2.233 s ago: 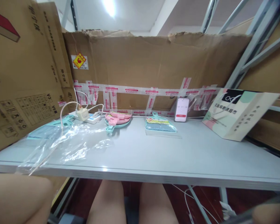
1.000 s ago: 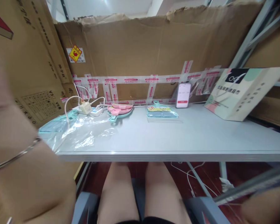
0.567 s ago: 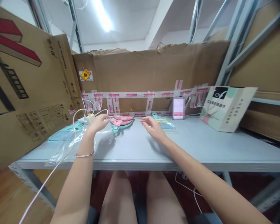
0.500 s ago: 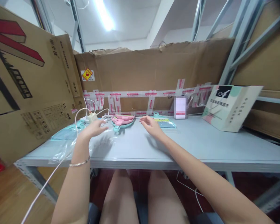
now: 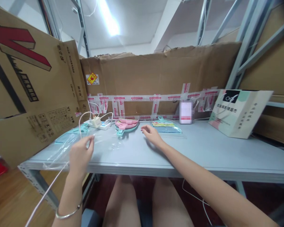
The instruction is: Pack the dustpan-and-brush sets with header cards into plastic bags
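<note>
My left hand [image 5: 81, 155] hovers over the near left part of the grey table [image 5: 203, 154], thumb and forefinger pinched on a clear plastic bag [image 5: 104, 145] that lies crumpled there. My right hand [image 5: 151, 134] rests on the table's middle with its fingers loosely spread and holds nothing. It is just in front of a flat teal packaged item [image 5: 167, 127]. A stack of pink and teal handled dishes [image 5: 126, 124] sits between the two hands, further back.
A white power strip [image 5: 99, 123] with cables lies at the back left, with a teal item [image 5: 67, 137] under the plastic. A phone [image 5: 186, 112] leans on the taped cardboard back wall [image 5: 156, 72]. A printed paper bag [image 5: 239, 110] stands at the right.
Both arms came into view and reached over the table. My left hand then drew back toward the near edge and closed on the plastic bag. My right hand stayed near the teal package.
</note>
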`<state>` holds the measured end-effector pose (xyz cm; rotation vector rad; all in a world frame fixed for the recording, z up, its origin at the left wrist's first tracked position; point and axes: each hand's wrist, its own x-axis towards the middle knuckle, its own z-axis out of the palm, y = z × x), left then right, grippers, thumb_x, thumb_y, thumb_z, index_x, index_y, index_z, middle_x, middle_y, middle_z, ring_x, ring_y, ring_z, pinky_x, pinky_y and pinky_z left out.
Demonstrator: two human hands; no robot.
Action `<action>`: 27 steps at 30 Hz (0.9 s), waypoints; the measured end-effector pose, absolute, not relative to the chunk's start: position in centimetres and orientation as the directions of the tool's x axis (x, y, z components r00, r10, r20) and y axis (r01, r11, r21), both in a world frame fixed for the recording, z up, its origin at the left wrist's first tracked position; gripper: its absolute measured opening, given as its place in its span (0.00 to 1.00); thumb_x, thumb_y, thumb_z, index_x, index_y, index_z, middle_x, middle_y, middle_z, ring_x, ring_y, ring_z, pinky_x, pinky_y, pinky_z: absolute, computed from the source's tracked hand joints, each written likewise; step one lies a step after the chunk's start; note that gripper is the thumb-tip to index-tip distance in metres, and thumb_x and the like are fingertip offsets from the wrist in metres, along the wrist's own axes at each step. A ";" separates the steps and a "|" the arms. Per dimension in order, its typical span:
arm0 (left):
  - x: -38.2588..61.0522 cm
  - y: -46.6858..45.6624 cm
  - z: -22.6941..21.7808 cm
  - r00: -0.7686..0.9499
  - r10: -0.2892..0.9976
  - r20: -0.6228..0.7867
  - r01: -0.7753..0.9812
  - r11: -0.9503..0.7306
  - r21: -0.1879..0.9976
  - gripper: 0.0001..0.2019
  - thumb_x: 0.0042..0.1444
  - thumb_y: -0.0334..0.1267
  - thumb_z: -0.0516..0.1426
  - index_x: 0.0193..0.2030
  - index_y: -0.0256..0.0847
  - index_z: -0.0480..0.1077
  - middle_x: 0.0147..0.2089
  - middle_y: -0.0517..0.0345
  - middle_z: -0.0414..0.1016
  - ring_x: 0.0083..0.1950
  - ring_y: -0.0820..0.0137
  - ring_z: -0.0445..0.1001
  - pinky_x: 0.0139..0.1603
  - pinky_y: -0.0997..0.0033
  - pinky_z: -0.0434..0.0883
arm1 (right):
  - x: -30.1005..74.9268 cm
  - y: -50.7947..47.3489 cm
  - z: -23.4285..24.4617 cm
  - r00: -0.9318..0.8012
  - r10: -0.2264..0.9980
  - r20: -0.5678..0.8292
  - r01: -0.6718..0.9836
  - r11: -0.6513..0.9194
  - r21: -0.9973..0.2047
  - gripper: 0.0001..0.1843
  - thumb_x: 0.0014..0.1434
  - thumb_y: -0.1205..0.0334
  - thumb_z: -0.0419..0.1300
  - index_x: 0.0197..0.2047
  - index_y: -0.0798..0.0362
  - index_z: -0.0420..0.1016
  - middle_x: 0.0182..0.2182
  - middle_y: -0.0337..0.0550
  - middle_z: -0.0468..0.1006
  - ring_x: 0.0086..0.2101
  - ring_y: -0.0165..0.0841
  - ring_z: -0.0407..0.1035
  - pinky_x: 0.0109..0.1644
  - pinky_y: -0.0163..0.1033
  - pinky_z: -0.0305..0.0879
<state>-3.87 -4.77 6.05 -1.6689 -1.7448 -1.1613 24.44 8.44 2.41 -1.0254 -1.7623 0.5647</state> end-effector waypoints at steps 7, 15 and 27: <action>-0.9 -3.2 4.7 0.407 0.317 0.857 0.803 -0.572 -0.169 0.13 0.58 0.27 0.50 0.43 0.43 0.72 0.40 0.55 0.79 0.43 0.68 0.75 0.50 0.65 0.64 | 19.4 14.2 3.1 -0.080 0.894 0.442 0.447 0.428 -0.785 0.09 0.61 0.59 0.54 0.38 0.57 0.69 0.30 0.38 0.72 0.28 0.27 0.67 0.33 0.36 0.66; -1.5 -7.3 5.2 0.432 0.534 0.727 0.887 -0.397 -0.236 0.33 0.54 0.55 0.53 0.63 0.43 0.55 0.60 0.45 0.65 0.62 0.55 0.61 0.61 0.50 0.50 | 17.9 15.0 3.9 -0.031 0.776 0.630 0.540 0.544 -0.643 0.19 0.51 0.68 0.54 0.48 0.50 0.67 0.47 0.50 0.62 0.50 0.43 0.59 0.57 0.49 0.53; -12.2 -11.0 6.9 -0.465 0.867 0.181 0.877 0.479 -0.039 0.21 0.54 0.42 0.49 0.52 0.38 0.68 0.52 0.40 0.73 0.50 0.52 0.73 0.43 0.57 0.69 | 18.8 14.2 2.3 -0.115 0.826 0.552 0.569 0.510 -0.645 0.13 0.50 0.63 0.55 0.41 0.50 0.67 0.39 0.45 0.67 0.42 0.38 0.64 0.50 0.45 0.60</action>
